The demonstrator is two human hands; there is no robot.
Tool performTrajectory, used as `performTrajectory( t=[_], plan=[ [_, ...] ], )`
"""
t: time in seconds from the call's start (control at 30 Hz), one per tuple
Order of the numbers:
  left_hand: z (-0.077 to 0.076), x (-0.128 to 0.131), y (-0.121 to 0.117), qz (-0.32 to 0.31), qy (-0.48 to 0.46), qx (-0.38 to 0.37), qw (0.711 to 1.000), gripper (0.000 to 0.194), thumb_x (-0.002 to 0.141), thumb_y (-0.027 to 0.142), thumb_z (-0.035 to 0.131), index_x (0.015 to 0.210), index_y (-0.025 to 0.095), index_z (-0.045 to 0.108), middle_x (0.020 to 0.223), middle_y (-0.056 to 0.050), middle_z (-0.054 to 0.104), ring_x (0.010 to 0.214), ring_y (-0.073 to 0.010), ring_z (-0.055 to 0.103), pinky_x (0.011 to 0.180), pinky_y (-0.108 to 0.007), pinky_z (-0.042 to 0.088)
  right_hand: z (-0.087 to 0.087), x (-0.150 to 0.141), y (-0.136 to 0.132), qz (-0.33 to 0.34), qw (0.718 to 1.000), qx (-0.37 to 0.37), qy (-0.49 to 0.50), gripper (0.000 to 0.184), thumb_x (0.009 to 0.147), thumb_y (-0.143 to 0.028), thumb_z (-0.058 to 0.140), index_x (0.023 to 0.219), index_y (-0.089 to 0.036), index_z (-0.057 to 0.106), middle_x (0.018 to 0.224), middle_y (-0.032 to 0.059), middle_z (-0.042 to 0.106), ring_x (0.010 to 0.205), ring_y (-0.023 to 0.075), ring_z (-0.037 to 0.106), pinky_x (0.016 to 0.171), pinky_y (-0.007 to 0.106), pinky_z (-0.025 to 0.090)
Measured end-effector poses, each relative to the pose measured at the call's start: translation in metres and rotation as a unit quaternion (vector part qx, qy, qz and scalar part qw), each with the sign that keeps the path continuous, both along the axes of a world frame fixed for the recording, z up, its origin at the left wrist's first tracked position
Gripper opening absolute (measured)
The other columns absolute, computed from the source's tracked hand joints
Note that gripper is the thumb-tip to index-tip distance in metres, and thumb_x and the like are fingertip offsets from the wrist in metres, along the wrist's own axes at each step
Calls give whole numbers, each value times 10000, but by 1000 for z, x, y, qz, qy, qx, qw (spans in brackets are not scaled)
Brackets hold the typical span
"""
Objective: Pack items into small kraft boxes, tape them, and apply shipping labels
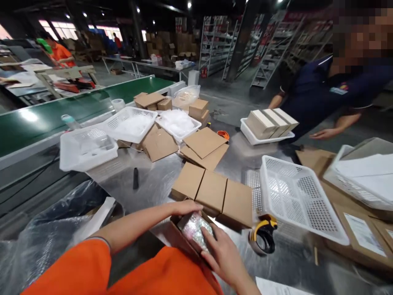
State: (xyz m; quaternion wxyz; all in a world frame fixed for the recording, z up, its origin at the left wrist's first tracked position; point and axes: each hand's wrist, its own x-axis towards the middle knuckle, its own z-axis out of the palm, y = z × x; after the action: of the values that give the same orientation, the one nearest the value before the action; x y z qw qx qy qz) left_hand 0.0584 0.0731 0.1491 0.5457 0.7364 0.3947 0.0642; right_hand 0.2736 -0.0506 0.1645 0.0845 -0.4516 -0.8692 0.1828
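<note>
Where boxes crowd, hands hemmed.

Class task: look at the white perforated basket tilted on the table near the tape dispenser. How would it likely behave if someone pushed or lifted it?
The basket looks like thin, holed plastic, so probably light. It sits tilted, so a push might tip or slide it on the smooth table. It appears empty, so fairly easy to lift.

A small open cardboard box sits between both hands, a shiny bubble-wrapped item tucked inside.
</note>
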Motion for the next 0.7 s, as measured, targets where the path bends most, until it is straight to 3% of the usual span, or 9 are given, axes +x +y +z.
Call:
performTrajectory(
  t=[0.07, 0.13, 0.3, 0.4, 0.47, 0.57, 0.63, 0.7],
  plan=[
    [6, 2, -5, -48, 20, 30, 998, 462, 948, 468, 438, 807, 147, 740, 757, -28, 717, 766, -180, 636, 780, -272, 495, 4, -8, 1, -16, 999, -35, -26, 571, 865, -392, 594, 1409, -232, 522, 1419, 205, 524, 1277, 359, 525, 1037, 521, 458],
    [8, 6, -14, -98, 59, 112, 987, 425, 929, 475, 488, 843, 140, 735, 815, -59, 730, 784, -200, 650, 772, -288, 500, 6, -18, 2, -42, 996, -64, -52, 586, 830, -318, 629, 1399, -228, 520, 1434, 203, 510, 1289, 366, 508, 1061, 524, 429],
    [-6, 13, -45, -128, 189, 380, 896, 378, 968, 356, 443, 930, 96, 715, 902, -151, 737, 857, -275, 681, 779, -385, 543, -2, -35, 1, -47, 989, -117, -76, 698, 780, -257, 662, 1444, -201, 455, 1471, 190, 475, 1327, 349, 463, 1108, 482, 385],
    [-17, -5, -51, -138, 135, 501, 844, 250, 925, 193, 466, 927, 101, 699, 867, -137, 720, 836, -249, 675, 785, -383, 560, -19, -31, 0, -53, 989, -109, -90, 752, 753, -244, 685, 1461, -235, 432, 1489, 186, 459, 1364, 368, 418, 1118, 501, 369],
    [-25, -26, -47, -88, 86, 550, 826, 284, 877, 132, 482, 1081, 121, 679, 1058, -169, 707, 1005, -268, 659, 897, -428, 550, -34, -25, 1, -48, 991, -91, -83, 744, 766, -328, 704, 1457, -286, 430, 1488, 170, 465, 1361, 381, 421, 1111, 529, 370],
    [-43, -52, -41, 69, 79, 504, 858, 594, 822, 117, 510, 1411, 183, 484, 1399, -198, 552, 1278, -316, 538, 1043, -539, 474, -53, -19, 3, -3, 995, -61, -75, 745, 775, -530, 694, 1441, -316, 435, 1480, 165, 479, 1321, 398, 457, 1085, 563, 388],
    [-60, -59, -41, 135, 62, 396, 906, 658, 824, 100, 476, 1470, 199, 399, 1407, -182, 560, 1264, -280, 568, 1022, -487, 508, -60, -23, 5, 22, 994, -42, -101, 763, 761, -571, 700, 1424, -283, 456, 1445, 191, 509, 1271, 402, 502, 1046, 560, 429],
    [-76, -56, -44, 152, 23, 296, 943, 615, 844, 91, 426, 1448, 204, 412, 1342, -151, 625, 1195, -231, 629, 980, -402, 543, -65, -34, 7, 34, 990, -23, -136, 769, 741, -569, 725, 1394, -236, 493, 1384, 222, 555, 1222, 400, 543, 998, 543, 475]
  ],
)
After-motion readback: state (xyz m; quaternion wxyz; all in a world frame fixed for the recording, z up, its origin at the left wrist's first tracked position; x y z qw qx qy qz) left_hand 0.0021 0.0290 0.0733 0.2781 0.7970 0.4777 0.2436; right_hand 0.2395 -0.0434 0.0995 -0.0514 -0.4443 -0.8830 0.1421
